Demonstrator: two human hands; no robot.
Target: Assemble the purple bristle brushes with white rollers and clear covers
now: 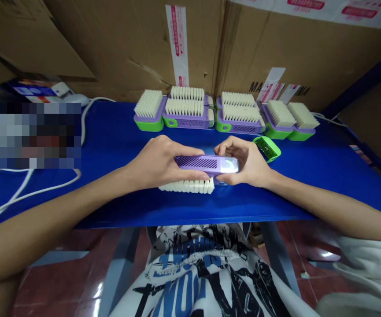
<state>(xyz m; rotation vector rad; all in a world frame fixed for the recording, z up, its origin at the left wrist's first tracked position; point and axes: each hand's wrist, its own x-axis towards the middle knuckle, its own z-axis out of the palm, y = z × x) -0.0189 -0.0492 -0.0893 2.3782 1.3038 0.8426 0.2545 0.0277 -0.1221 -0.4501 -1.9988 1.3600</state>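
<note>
One purple brush (198, 164) has left hand (159, 160) and right hand (251, 164) fingers clamped on it, seemingly unfinished, with a loose green cap (268, 149) to their right and seemingly complete brushes (185, 122) in a row beyond them.

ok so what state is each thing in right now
Purple brush: held in both hands, bristles facing the person
Left hand: gripping its slotted body
Right hand: curled around its clear end
Green piece: lying separate, hollow side showing
Back brushes: bristles up
White cables: loose, curving
</note>
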